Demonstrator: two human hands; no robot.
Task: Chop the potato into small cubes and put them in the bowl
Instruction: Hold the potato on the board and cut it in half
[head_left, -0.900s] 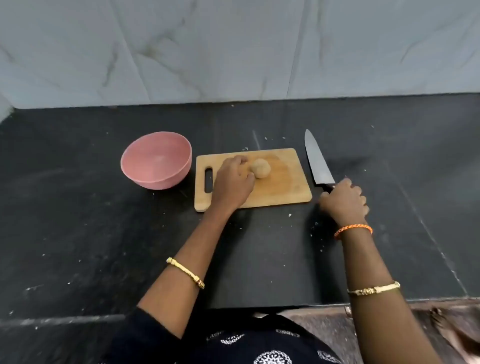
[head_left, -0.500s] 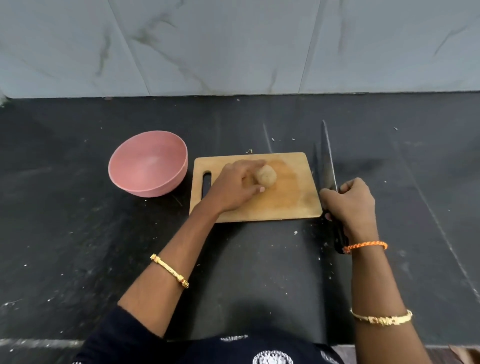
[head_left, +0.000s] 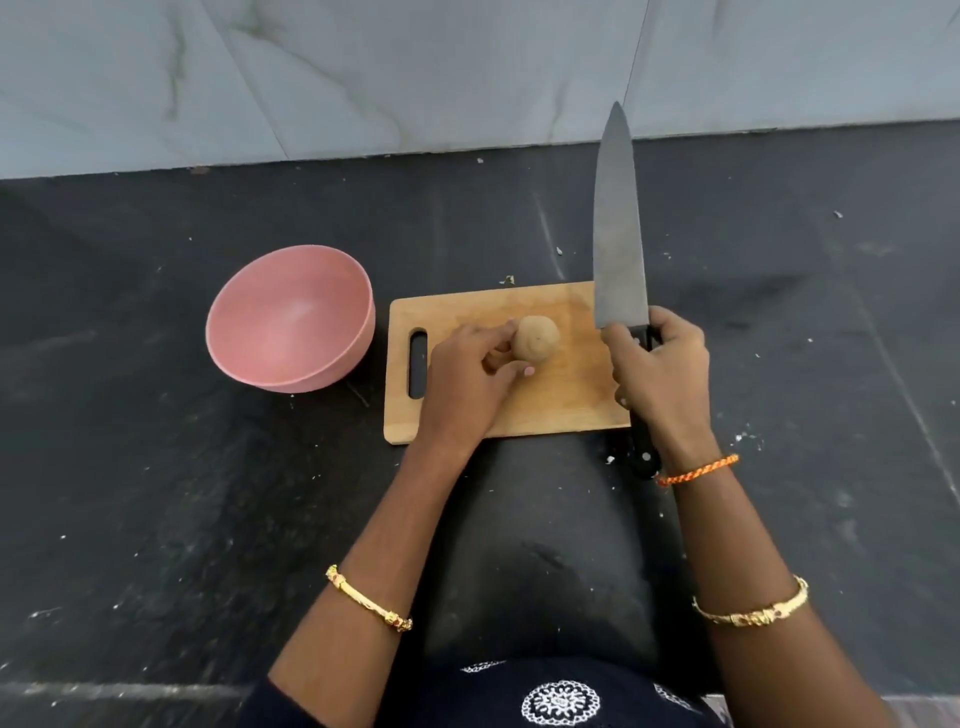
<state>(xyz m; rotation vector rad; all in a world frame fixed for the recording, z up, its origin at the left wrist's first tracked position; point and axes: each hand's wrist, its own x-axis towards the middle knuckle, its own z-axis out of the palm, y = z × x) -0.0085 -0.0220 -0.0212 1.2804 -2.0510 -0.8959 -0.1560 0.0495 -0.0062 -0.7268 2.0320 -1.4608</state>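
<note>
A whole round potato (head_left: 537, 338) sits near the middle of the wooden cutting board (head_left: 561, 400). My left hand (head_left: 467, 382) rests on the board and its fingers touch the potato's left side. My right hand (head_left: 662, 371) grips the black handle of a large chef's knife (head_left: 615, 234), held above the board's right edge with the blade pointing away from me toward the wall. An empty pink bowl (head_left: 291, 317) stands on the counter just left of the board.
The board and bowl sit on a dark stone counter (head_left: 156, 493) speckled with small white crumbs. A pale marble wall (head_left: 415, 73) rises behind it. The counter's front edge runs close to my body.
My right hand has picked the knife up off the counter and raised it, moving left over the board's right edge. My left hand stays against the potato.
</note>
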